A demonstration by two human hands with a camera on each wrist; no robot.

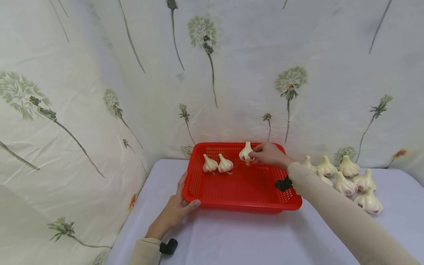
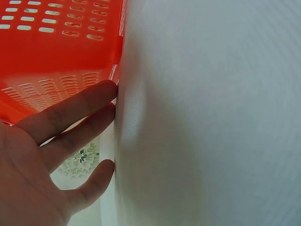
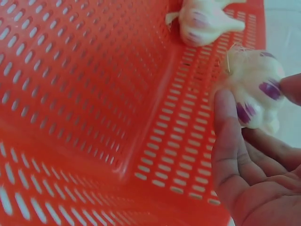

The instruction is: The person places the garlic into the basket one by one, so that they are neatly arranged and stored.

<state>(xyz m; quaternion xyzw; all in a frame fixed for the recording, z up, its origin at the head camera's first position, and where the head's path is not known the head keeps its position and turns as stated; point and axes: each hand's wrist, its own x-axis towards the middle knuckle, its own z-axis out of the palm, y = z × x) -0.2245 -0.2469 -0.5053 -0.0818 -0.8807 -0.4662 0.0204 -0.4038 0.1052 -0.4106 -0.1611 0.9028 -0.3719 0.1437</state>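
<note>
Above the back part of a red plastic basket (image 1: 232, 204), my right hand (image 1: 269, 154) pinches a garlic bulb (image 1: 246, 152) between thumb and fingers. Purple patches mark that bulb (image 3: 256, 87) in the right wrist view, and its stem end points up in the head view. Two other garlic bulbs (image 1: 225, 164) sit side by side in the basket's back left part. At the basket's front left corner, my left hand (image 1: 175, 209) rests against it, thumb at the front rim. Its straight, spread fingers (image 2: 70, 110) reach down to the table in the left wrist view.
Several more garlic bulbs (image 1: 346, 184) lie grouped on the table (image 1: 232, 239), right of the basket and partly behind my right forearm. A cloth backdrop (image 1: 241, 92) with a dandelion print hangs directly behind the table and along its left side.
</note>
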